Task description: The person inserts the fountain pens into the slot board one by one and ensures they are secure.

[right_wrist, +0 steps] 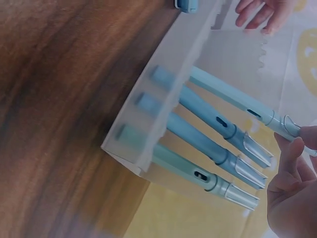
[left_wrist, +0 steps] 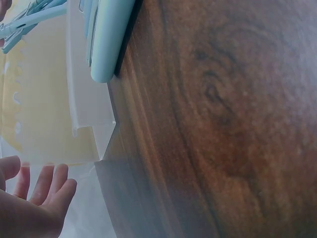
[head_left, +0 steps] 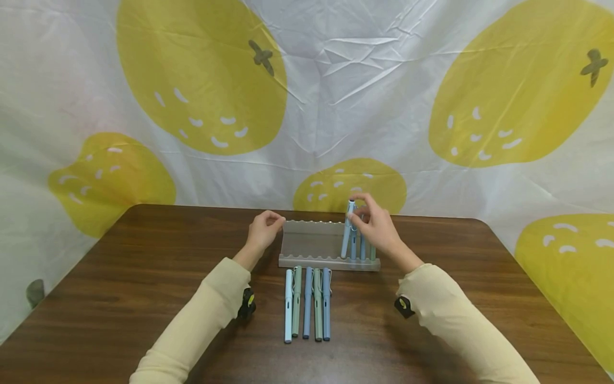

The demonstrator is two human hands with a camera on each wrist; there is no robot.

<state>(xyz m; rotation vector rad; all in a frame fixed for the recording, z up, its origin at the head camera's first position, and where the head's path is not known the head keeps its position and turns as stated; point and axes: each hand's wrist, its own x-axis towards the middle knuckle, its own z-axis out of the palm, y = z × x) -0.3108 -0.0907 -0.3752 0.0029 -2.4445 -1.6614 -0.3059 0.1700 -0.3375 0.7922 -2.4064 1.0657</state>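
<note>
A light blue pen (head_left: pixel 345 234) stands slightly tilted in a clear scalloped pen rack (head_left: pixel 307 261), pinched near its cap end by the thumb and fingers of my right hand (head_left: pixel 379 229). Its lower end is at the rack's front rail. Just right of it, two blue pens (right_wrist: pixel 205 111) and a green pen (right_wrist: pixel 183 166) lean in neighbouring notches, partly behind the right hand in the head view. My left hand (head_left: pixel 263 232) is at the rack's upper left corner. In the left wrist view its loosely bent fingers (left_wrist: pixel 44 183) are right at the panel's side edge.
In front of the rack several pens lie side by side on the brown wooden table (head_left: pixel 192 240): a pale blue pen (head_left: pixel 288 306), green pens (head_left: pixel 318 306) and blue pens (head_left: pixel 307 304). A white cloth (head_left: pixel 316 106) with yellow fruit prints hangs behind the table.
</note>
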